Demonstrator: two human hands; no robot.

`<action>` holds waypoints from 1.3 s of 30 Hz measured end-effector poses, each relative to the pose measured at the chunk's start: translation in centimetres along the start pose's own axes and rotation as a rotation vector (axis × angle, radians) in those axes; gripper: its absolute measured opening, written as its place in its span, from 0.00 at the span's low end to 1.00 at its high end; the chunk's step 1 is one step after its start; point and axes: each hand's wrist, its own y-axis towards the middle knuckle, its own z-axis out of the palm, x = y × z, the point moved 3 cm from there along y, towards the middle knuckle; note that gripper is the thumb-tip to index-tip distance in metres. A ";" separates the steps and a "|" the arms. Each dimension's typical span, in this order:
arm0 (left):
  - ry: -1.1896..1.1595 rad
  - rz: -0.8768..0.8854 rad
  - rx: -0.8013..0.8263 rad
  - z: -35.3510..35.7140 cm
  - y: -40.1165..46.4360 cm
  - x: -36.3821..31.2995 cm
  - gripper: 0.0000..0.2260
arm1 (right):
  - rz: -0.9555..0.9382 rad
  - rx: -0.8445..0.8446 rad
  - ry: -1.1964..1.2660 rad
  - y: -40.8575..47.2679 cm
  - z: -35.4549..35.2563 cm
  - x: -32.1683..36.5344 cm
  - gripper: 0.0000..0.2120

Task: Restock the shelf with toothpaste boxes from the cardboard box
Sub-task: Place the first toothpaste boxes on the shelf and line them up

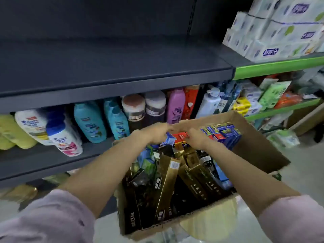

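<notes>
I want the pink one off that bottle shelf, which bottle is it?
The pink bottle, standing upright right of the two dark-lidded jars, just beyond the hands. The others are teal, white or orange.

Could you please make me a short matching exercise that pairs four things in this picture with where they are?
Things:
1. gold boxes
2. tissue packs
3. teal bottles
4. left hand

Places:
A. on the shelf below the bare dark one
B. top right, on the green-edged shelf
C. in the cardboard box, nearest the camera
D. on a blue box at the far end of the cardboard box

Pairs: 1-C, 2-B, 3-A, 4-D
</notes>
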 end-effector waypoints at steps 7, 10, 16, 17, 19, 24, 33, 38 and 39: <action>0.206 -0.011 0.217 3.8 0.8 2.3 0.34 | 0.052 0.105 -0.107 1.9 2.7 -0.6 0.26; 0.343 0.037 0.132 3.6 1.0 1.8 0.32 | 0.019 0.071 -0.248 3.1 2.5 -0.3 0.24; 0.444 0.007 0.060 3.2 2.2 0.6 0.19 | 0.119 0.111 -0.284 4.7 3.3 1.1 0.30; 0.447 0.006 0.054 3.0 2.5 0.6 0.19 | 0.137 0.118 -0.269 4.7 3.5 1.2 0.32; 0.428 0.004 0.047 2.9 2.6 0.8 0.19 | 0.153 0.122 -0.232 4.6 3.6 1.1 0.35; 0.427 0.012 0.027 3.0 2.1 0.4 0.21 | 0.034 0.089 -0.271 3.9 3.7 0.4 0.27; 0.466 0.123 -0.024 -0.1 -0.1 -0.7 0.14 | -0.060 -0.118 0.177 1.1 -2.4 1.0 0.26; 0.210 -0.028 -0.207 -2.6 -1.7 -2.2 0.17 | -0.033 -0.291 0.423 -1.0 -5.5 1.9 0.19; 0.096 -0.063 -0.272 -3.4 -2.1 -2.5 0.16 | -0.049 -0.314 0.484 -1.4 -5.9 2.1 0.17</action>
